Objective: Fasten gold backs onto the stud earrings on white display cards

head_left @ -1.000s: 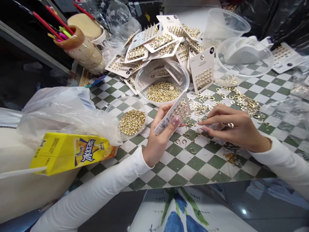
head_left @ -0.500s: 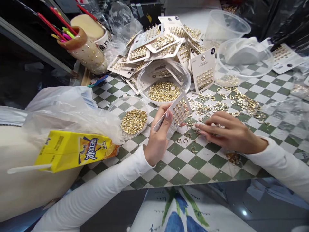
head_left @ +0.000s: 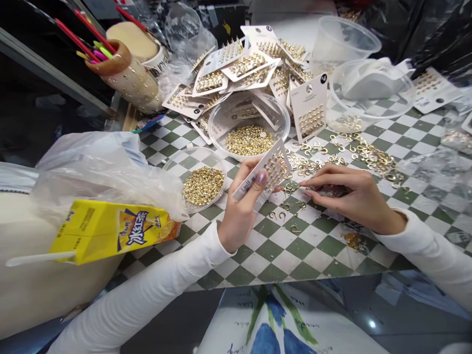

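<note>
My left hand [head_left: 239,211] is closed around a white earring card [head_left: 273,169] set with rows of small gold pieces. The card is held tilted, its lower corner between thumb and fingers. To the right, my right hand [head_left: 350,194] rests low over the table, thumb and fingertips slightly apart, with no piece visible between them. Its fingertips are beside loose gold C-shaped hoops [head_left: 306,167] spread on the tabletop. A few single hoops [head_left: 295,229] lie between my hands. Behind the card stands a clear bowl [head_left: 214,132] with small gold earring backs [head_left: 249,140].
A round clear lid [head_left: 173,164] with more gold pieces lies left of the bowl. Filled earring cards [head_left: 230,54] are heaped behind. A yellow drink carton [head_left: 96,233], plastic bag [head_left: 99,167], pen holder [head_left: 136,83], clear tubs [head_left: 332,98] and a tape dispenser [head_left: 379,81] stand around.
My right hand has shifted slightly, its fingers drawing from stretched out to more curved, with a wider gap between thumb and fingers. The left hand and card stay nearly still.
</note>
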`<state>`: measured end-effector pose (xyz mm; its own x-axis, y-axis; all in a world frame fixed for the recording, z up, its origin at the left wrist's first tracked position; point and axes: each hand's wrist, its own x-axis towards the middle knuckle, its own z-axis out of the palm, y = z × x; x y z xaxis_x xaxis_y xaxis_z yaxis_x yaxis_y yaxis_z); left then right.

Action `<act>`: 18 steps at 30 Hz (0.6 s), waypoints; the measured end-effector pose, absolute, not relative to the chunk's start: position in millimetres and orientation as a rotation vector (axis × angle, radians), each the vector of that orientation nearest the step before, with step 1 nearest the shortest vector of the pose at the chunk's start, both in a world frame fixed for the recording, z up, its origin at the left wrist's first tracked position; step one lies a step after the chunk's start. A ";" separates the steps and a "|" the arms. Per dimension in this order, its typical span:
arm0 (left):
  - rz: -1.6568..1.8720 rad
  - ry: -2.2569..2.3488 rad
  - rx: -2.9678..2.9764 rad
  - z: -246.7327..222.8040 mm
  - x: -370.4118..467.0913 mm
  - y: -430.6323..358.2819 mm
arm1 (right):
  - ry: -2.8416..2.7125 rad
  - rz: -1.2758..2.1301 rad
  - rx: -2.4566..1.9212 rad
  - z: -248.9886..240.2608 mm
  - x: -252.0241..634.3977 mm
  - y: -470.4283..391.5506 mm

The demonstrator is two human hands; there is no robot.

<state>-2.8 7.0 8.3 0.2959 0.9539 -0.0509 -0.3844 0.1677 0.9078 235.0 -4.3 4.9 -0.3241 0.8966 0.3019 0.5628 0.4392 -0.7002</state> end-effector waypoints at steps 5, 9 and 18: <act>1.091 0.754 0.933 9.0 -3.2 6.8 | -2.036 0.620 -1.191 2.6 234.4 -3.9; 1.095 0.757 0.925 8.9 -3.5 6.8 | -2.038 0.704 -1.125 2.9 234.4 -5.6; 1.064 0.740 0.898 9.2 -3.8 7.6 | -2.069 0.751 -1.138 1.8 232.7 -0.4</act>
<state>-3.8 7.6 9.2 0.3206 0.9436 -0.0825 -0.4057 0.2155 0.8882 232.7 -0.4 1.8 -0.4106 0.8723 0.2657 0.4986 0.4587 -0.7355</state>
